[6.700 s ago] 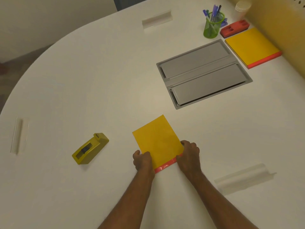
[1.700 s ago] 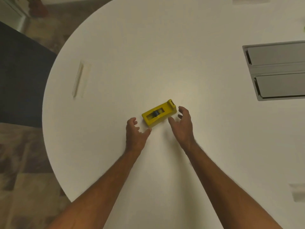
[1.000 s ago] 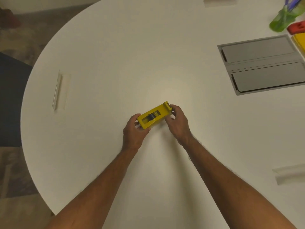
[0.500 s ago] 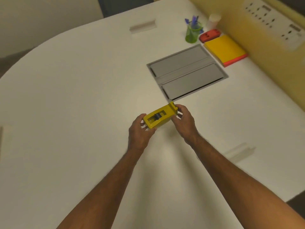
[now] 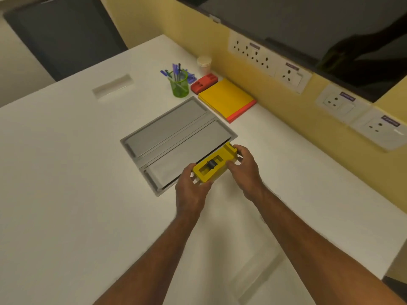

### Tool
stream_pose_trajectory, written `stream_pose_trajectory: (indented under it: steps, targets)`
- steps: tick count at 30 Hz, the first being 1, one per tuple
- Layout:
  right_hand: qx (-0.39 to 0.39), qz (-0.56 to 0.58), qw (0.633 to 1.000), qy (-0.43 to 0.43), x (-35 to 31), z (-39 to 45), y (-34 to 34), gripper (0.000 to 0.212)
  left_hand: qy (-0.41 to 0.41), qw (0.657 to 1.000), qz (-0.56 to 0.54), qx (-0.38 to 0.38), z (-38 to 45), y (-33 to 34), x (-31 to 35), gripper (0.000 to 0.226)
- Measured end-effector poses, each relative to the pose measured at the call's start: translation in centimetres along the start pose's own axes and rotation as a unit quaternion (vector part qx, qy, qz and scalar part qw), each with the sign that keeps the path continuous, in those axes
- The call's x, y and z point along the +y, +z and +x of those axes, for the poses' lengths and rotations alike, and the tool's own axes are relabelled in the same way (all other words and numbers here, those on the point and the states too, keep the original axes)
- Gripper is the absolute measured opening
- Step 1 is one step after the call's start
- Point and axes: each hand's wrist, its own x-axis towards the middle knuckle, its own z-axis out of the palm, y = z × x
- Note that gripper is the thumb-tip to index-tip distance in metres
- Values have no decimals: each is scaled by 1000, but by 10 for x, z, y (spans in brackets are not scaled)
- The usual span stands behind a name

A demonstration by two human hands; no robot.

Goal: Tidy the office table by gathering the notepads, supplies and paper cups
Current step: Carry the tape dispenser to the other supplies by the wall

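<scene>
A yellow tape dispenser [image 5: 214, 165] is held above the white table [image 5: 66, 194], over the near corner of the grey cable hatch [image 5: 174, 133]. My left hand [image 5: 190, 190] grips its near end and my right hand [image 5: 245, 170] grips its far end. Against the yellow partition lie a stack of yellow notepads with a red edge [image 5: 226, 99], a red stapler-like block [image 5: 203, 83], a green pen cup [image 5: 179, 83] full of purple pens, and stacked paper cups [image 5: 204, 62].
The yellow partition [image 5: 275, 89] with white power sockets [image 5: 264, 57] runs along the table's right side. A clear plastic strip [image 5: 112, 85] lies at the far left of the table. A dark chair [image 5: 66, 34] stands beyond the far edge.
Both hands closed on the tape dispenser, lifted it off the table and carried it right and forward toward the cable hatch. My view swung toward the partition.
</scene>
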Motion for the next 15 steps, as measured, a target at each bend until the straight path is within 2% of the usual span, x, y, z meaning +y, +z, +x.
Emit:
stream_pose_trajectory:
  steps: [15]
  targets:
    - [78, 55, 995, 6, 35, 183, -77, 55, 43, 998, 32, -41, 137, 157, 31, 55]
